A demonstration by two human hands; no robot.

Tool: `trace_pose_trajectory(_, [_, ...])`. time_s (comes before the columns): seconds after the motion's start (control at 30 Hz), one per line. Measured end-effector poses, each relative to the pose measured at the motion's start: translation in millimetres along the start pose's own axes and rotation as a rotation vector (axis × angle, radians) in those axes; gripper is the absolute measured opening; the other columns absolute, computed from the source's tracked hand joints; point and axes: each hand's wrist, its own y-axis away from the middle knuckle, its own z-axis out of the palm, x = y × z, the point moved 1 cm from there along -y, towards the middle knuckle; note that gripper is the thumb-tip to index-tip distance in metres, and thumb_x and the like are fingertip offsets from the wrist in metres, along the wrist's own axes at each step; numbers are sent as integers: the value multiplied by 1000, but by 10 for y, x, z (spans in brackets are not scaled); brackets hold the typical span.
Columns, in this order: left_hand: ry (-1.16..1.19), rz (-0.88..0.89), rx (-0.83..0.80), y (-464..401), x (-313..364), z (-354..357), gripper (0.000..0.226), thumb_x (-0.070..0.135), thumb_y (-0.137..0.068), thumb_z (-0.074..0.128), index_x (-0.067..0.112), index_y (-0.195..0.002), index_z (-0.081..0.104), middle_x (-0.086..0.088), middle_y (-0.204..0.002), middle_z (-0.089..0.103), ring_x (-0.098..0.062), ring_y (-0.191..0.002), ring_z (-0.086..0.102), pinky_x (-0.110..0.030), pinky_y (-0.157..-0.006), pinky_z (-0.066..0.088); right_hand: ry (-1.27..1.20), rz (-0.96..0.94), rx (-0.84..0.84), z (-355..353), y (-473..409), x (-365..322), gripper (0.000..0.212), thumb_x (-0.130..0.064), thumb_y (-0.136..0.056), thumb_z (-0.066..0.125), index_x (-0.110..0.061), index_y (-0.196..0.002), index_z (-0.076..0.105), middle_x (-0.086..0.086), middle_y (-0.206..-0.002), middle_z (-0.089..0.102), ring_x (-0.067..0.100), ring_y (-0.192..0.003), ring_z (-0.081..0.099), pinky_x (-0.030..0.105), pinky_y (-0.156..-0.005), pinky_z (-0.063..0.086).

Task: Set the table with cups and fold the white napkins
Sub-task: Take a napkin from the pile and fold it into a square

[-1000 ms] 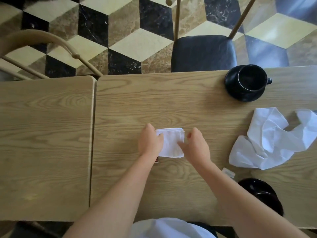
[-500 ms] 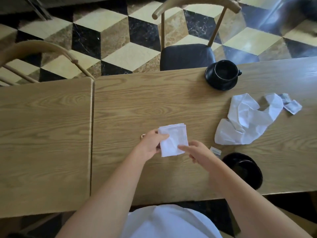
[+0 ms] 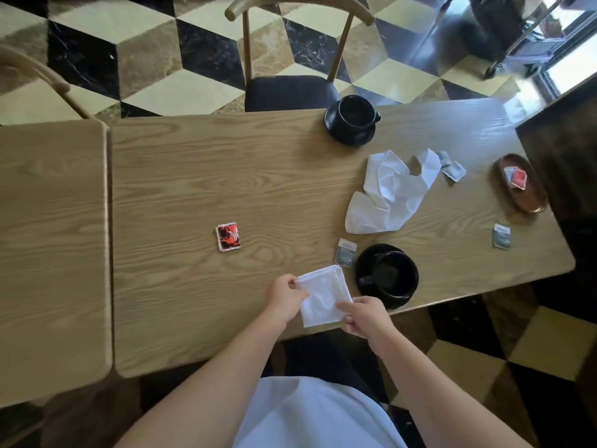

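Both the left hand and the right hand pinch one folded napkin near the table's front edge. Two cups stand placed; a second napkin lies crumpled, still to fold.

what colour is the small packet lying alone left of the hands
Red and black with white markings, seen in the head view.

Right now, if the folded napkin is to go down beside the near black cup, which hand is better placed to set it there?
Probably the right hand. It grips the folded napkin on the side facing the near black cup, while the left hand holds the far corner and would have to cross over.
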Motion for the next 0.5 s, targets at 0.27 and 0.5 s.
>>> trace_pose_trajectory(0.27, [-221, 34, 164, -95, 101, 112, 11, 12, -83, 69, 20, -79, 62, 5, -75, 64, -14, -66, 57, -26, -53, 37, -231, 92, 137, 81, -232, 158, 49, -14, -86, 78, 0, -124, 51, 16, -97, 68, 25, -80, 75, 33, -67, 65])
trace_pose_trajectory(0.5, [-675, 43, 211, -127, 175, 140, 10, 23, -92, 58, 13, -90, 60, -7, -92, 68, -30, -85, 65, -34, -65, 44, -56, 40, 222, 100, -434, 311, 32, -24, -83, 78, -7, -102, 59, 8, -87, 71, 21, -72, 73, 28, -56, 59])
